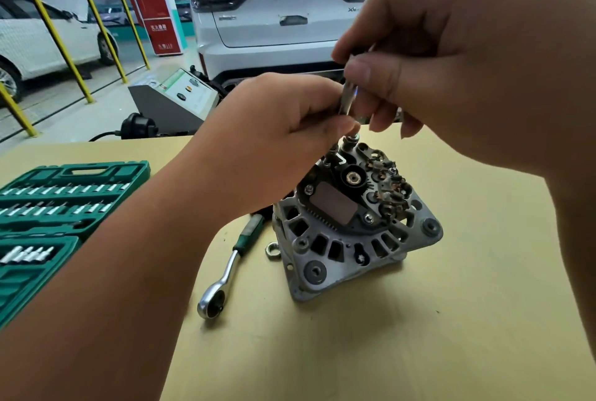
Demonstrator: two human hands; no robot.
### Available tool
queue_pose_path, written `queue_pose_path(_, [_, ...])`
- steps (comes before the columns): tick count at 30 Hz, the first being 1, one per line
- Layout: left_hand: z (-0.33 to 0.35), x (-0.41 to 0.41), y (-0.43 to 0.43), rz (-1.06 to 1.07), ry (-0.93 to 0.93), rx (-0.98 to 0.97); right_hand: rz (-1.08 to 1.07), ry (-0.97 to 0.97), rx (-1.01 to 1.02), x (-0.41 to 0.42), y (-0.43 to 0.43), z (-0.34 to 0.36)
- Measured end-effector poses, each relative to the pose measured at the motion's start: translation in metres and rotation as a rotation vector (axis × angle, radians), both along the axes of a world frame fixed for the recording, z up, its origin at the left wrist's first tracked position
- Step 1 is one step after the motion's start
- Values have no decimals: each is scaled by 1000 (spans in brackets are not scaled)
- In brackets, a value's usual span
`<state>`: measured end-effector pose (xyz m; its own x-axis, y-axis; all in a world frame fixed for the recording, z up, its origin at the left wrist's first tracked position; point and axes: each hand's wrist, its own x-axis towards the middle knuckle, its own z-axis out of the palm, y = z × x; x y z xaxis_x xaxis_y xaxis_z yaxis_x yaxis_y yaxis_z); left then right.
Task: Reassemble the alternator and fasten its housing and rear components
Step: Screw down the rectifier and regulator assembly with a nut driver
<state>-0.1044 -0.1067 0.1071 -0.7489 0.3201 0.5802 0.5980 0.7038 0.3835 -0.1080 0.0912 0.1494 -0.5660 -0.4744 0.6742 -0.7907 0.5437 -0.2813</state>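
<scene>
Head view: alternator [354, 226] rests tilted on worktop [458, 310]; judged heavy and rigid, so grip the cast housing, not the exposed rear electronics. Left hand [283, 110] and right hand [451, 52] pinch a metal socket [350, 99] above it.

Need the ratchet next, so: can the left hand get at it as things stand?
Probably, once freed. The ratchet lies uncovered on the table beside the alternator, near the left forearm. But the left hand and right hand both pinch a small metal tool above it.
</scene>
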Motion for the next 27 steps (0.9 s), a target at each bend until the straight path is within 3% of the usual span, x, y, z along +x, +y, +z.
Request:
queue_pose_path(4, [-3, 1, 3, 35, 71, 145, -52, 26, -29, -5, 4, -1])
queue_pose_path(10, [2, 0, 0, 46, 94, 20, 18, -46, -33, -3, 1, -2])
queue_pose_path(18, [-1, 3, 4, 20, 145, 73, -65, 41, 6, 0, -1, -2])
queue_pose_path(24, [5, 4, -1, -59, 70, -5, 40, -49, -25, 2, -6, -1])
queue_pose_path(27, [2, 4, 2, -54, 54, 44, -13, -16, -8, 3, -5, -2])
